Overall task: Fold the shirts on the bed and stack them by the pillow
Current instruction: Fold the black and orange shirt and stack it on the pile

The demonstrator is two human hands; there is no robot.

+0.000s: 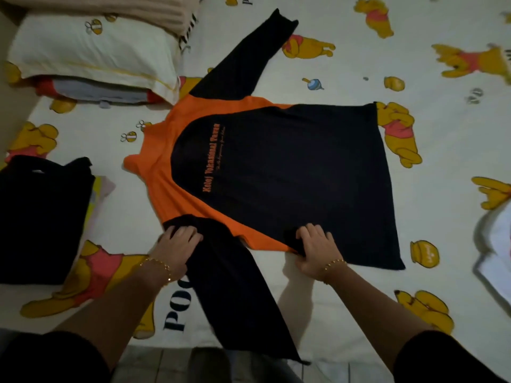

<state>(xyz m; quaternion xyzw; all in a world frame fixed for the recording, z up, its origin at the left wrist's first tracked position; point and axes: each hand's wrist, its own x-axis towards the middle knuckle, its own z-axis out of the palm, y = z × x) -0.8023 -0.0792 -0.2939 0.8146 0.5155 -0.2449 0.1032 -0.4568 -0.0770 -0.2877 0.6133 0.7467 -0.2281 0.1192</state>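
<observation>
The black-and-orange shirt [290, 167] lies flat on the bed [345, 78], its body spreading beyond both hands. The left hand [177, 244] grips the near sleeve [235, 294] at its shoulder end; the right hand [315, 250] pinches a fold of the shirt's near edge.

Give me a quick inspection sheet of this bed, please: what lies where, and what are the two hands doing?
Surface: bed sheet with a cartoon bear print, lying flat.
Job's things: orange and black shirt spread flat, lettering up, both sleeves out; black garment, seemingly folded, at the left; pillow in the far left corner.
Clutter: white cloth at the right edge; beige blanket against the pillow's far side.
Grippers: left hand grips the near sleeve at its top; right hand pinches the shirt's near edge.
Cables: nothing seen.
Surroundings: dim floor below the near bed edge.
</observation>
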